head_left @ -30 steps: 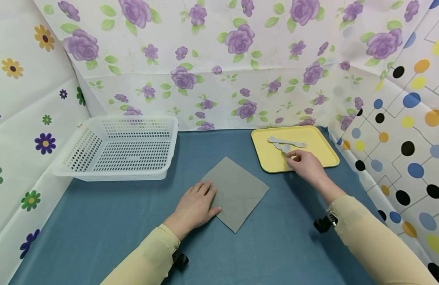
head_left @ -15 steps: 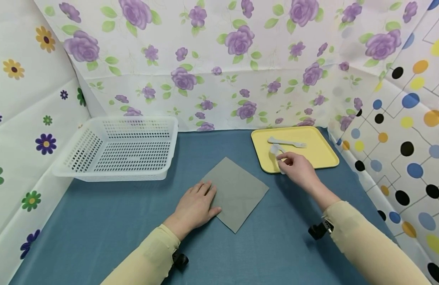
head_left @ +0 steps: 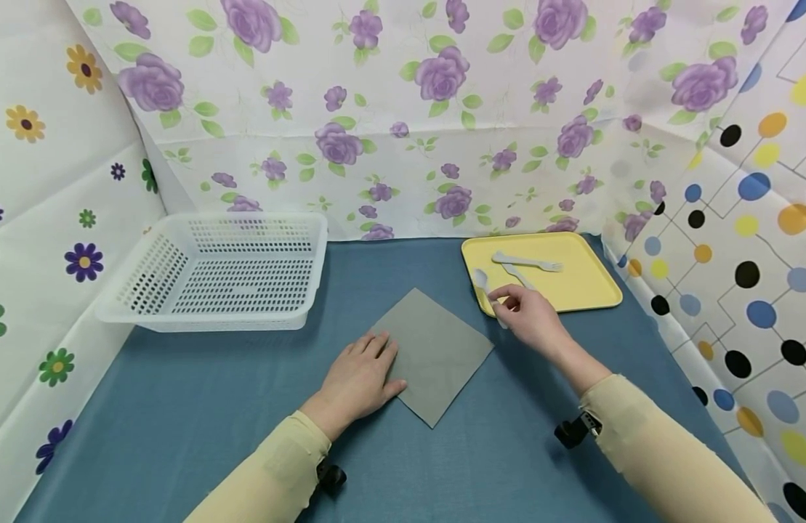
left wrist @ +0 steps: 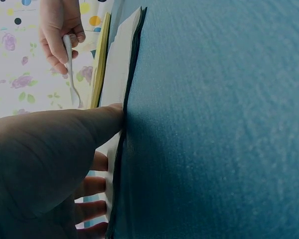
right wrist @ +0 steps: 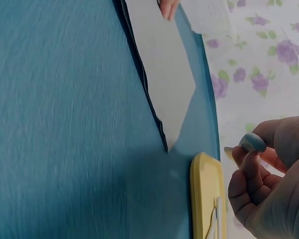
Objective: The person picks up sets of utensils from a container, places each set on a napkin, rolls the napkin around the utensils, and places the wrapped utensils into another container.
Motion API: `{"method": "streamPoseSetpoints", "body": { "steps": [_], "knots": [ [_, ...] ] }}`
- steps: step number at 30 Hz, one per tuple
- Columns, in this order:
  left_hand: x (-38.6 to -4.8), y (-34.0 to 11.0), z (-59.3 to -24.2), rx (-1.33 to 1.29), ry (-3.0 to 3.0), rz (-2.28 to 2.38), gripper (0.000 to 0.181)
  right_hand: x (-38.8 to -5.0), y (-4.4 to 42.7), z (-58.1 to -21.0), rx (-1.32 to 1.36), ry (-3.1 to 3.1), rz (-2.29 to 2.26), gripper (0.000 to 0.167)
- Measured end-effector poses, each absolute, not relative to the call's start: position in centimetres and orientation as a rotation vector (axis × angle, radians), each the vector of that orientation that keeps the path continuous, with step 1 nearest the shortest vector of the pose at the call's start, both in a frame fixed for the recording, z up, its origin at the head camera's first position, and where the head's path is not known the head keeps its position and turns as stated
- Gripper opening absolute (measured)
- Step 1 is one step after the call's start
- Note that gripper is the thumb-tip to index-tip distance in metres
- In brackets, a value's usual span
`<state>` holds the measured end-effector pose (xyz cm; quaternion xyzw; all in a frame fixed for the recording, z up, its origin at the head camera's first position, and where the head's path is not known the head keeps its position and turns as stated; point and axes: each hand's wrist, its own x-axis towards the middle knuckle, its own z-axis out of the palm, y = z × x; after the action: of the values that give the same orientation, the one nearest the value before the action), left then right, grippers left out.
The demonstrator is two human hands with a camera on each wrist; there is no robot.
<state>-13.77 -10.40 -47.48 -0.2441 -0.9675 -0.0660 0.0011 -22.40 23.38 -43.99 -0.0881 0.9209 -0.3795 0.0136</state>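
Note:
My left hand (head_left: 357, 376) rests with straight fingers on the left side of a grey folded napkin (head_left: 438, 352), which lies cornerwise on the table. In the left wrist view, the thumb (left wrist: 107, 122) lies at the napkin's layered edge. My right hand (head_left: 532, 314) pinches a pale plastic spoon (head_left: 481, 279) by its handle, above the near left corner of a yellow tray (head_left: 582, 287). The spoon's bowl points away from me, and the fingers cover part of its handle. On the tray are a pale fork (head_left: 530, 261) and another slim pale utensil (head_left: 517, 275), its kind unclear.
A white perforated basket (head_left: 298, 317) stands at the back left of the blue-covered table (head_left: 200, 421). A floral sheet (head_left: 403, 167) closes off the back, with patterned sheets on both sides. Small black cameras are worn at both wrists.
My right hand has carried the spoon leftward from among the utensils to the tray's near left corner. The fork and other utensil stayed on the tray. My left hand has not moved.

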Motion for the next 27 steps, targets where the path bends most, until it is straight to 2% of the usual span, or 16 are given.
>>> {"method": "streamPoseSetpoints", "body": {
  "steps": [27],
  "knots": [
    [-13.9,-10.4,-47.4,-0.764,-3.020,-0.219,0.067,-20.2,16.7,-45.2,-0.379,2.755,-1.234,0.017]
  ]
}}
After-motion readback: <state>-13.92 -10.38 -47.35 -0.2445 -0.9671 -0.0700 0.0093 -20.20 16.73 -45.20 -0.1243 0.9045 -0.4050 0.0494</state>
